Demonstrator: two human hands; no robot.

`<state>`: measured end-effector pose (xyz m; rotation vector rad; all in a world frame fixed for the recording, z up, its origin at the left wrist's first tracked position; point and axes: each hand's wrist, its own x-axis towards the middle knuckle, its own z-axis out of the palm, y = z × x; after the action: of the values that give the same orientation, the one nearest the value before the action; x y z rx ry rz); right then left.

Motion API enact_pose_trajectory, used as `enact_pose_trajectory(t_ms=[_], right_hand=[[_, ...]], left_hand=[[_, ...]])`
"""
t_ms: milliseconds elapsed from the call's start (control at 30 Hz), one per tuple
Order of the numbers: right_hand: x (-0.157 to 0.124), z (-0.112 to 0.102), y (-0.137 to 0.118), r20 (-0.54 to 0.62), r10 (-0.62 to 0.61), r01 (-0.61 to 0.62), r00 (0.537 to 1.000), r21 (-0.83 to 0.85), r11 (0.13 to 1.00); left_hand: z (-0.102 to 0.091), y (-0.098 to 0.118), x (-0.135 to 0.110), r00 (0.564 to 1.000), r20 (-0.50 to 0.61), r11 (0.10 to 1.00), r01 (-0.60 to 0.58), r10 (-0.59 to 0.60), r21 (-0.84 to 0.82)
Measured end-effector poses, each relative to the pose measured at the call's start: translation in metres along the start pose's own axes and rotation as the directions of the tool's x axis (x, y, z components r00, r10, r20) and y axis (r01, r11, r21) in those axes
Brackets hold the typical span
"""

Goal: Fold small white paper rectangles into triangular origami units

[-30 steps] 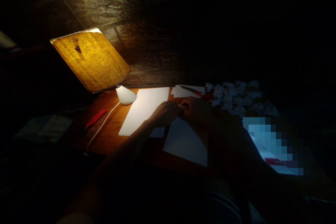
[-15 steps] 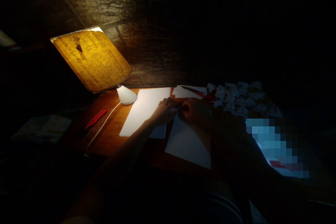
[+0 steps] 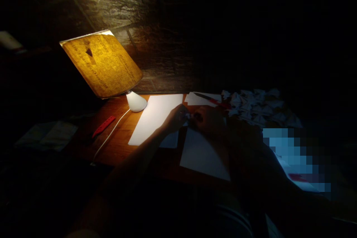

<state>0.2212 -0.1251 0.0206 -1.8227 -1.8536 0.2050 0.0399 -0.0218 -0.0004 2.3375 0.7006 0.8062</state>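
Above the wooden table, my left hand (image 3: 176, 116) is closed, its fingers pinching a small folded piece of paper (image 3: 187, 116). Facing it, my right hand (image 3: 205, 118) grips the other side of the same piece; shadow hides most of its fingers. Under the hands lies a white sheet of paper (image 3: 205, 154). A brighter stack of white paper (image 3: 157, 115) is beneath and beyond my left forearm. Past my right hand, red-handled scissors (image 3: 213, 100) rest over some smaller paper pieces (image 3: 192, 98).
A lit lamp (image 3: 136, 102) with a yellow shade stands at the back left, its white cord (image 3: 110, 135) running forward. A red tool (image 3: 103, 126) lies beside the cord. Several folded paper shapes (image 3: 258, 109) are heaped at right, near a glowing, pixelated screen (image 3: 290, 152).
My left fingers have curled in from lying more extended, and the small paper shows more between the hands. The whole view has shifted slightly.
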Motion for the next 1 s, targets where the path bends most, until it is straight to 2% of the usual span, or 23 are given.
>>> enact_pose_trajectory(t_ms=[67, 167, 233, 333, 400, 533, 667, 767, 900, 1000], right_hand=[[0.001, 0.003, 0.002, -0.006, -0.014, 0.014, 1.0, 0.019, 1.0], [0.002, 0.007, 0.004, -0.009, -0.013, 0.014, 1.0, 0.087, 0.996], [0.004, 0.009, 0.005, -0.003, 0.008, -0.007, 1.0, 0.151, 0.988], [0.007, 0.012, 0.006, -0.034, 0.012, -0.003, 0.999, 0.253, 0.967], [0.009, 0.015, 0.007, -0.086, 0.012, 0.017, 0.996, 0.323, 0.946], [0.012, 0.02, 0.011, -0.154, 0.064, 0.024, 0.986, 0.511, 0.859], [0.012, 0.016, 0.014, -0.11, 0.092, 0.003, 0.99, 0.658, 0.753], [0.012, 0.012, 0.013, -0.083, 0.073, 0.007, 0.994, 0.709, 0.705], [0.013, 0.011, 0.013, -0.048, 0.061, -0.006, 0.997, 0.731, 0.682], [0.011, 0.01, 0.013, -0.057, 0.102, -0.033, 0.993, 0.697, 0.716]], left_hand=[[0.0, 0.004, 0.001, 0.996, -0.088, 0.996, 0.024, -0.031, -0.085], [0.001, 0.007, 0.002, 0.974, -0.174, 0.953, 0.093, -0.148, -0.287], [0.002, 0.008, 0.003, 0.958, -0.183, 0.889, 0.12, -0.22, -0.442], [0.001, 0.009, 0.004, 0.953, -0.178, 0.813, 0.102, -0.245, -0.573], [-0.001, 0.009, 0.004, 0.956, -0.162, 0.792, 0.1, -0.243, -0.602], [0.0, 0.004, 0.004, 0.963, -0.062, 0.754, 0.166, -0.264, -0.635], [0.004, -0.001, 0.004, 0.968, -0.022, 0.735, 0.175, -0.25, -0.654], [0.001, 0.002, 0.003, 0.976, -0.007, 0.762, 0.167, -0.219, -0.625], [-0.001, 0.009, 0.001, 0.978, 0.04, 0.81, 0.193, -0.206, -0.554], [0.0, 0.01, 0.001, 0.979, 0.048, 0.821, 0.193, -0.199, -0.537]])
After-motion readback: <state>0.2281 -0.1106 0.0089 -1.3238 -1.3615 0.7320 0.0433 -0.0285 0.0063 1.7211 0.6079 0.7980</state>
